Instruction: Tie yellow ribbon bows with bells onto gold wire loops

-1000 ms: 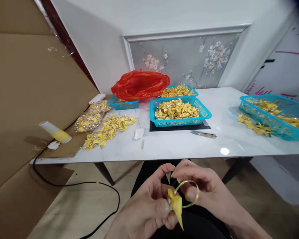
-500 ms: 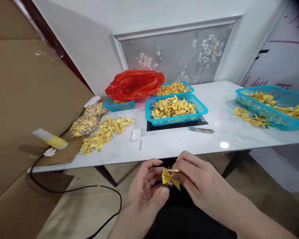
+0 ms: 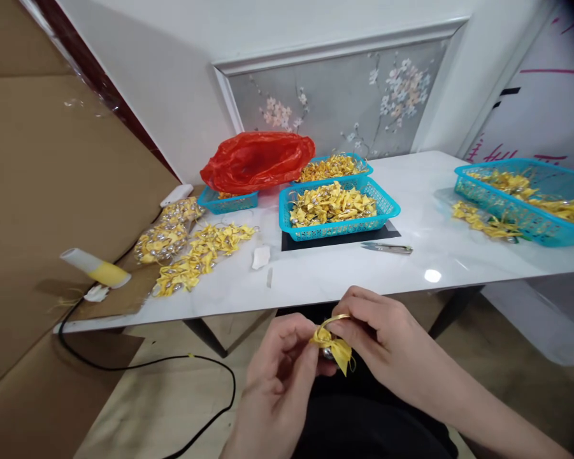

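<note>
Left hand (image 3: 278, 379): pinching the yellow bow (image 3: 341, 354)
Right hand (image 3: 385, 328): clamped on gold band (image 3: 333, 319)
Yellow bow: between hands, off the desk (image 3: 310, 274); loose pinch could drop it
Gold band: hard tugging could bend it

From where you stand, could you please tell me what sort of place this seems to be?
Probably a small handcraft workspace: a blue basket stands heaped with yellow bows, and metal snips lie on the white table.
</note>
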